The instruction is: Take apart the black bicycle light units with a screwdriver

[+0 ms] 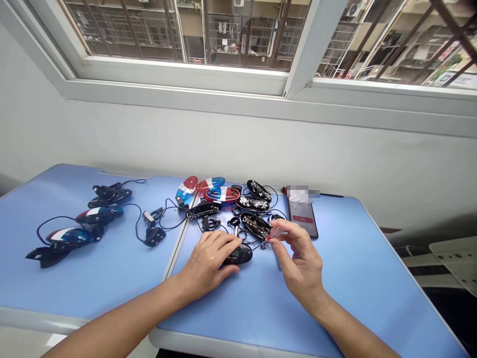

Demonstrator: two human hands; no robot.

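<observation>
On the blue table, my left hand [213,256] lies closed over a black oval housing [244,254], pressing it down and hiding much of it. My right hand [301,258] is beside it, thumb and fingertips pinched on a small clear and reddish piece [275,232] whose kind I cannot make out. Just beyond the fingers sits another black oval housing [255,225] with its inner side showing. Further back are a black and silver oval unit [252,204] and glossy red, white and blue oval covers [222,194].
Assembled oval units with coloured covers [70,235] and black cables stand at the left. A black bracket with a cable [154,236] lies near the seam between the tables. Behind my right hand is a phone [302,214]; a screwdriver's red handle [284,190] shows by it.
</observation>
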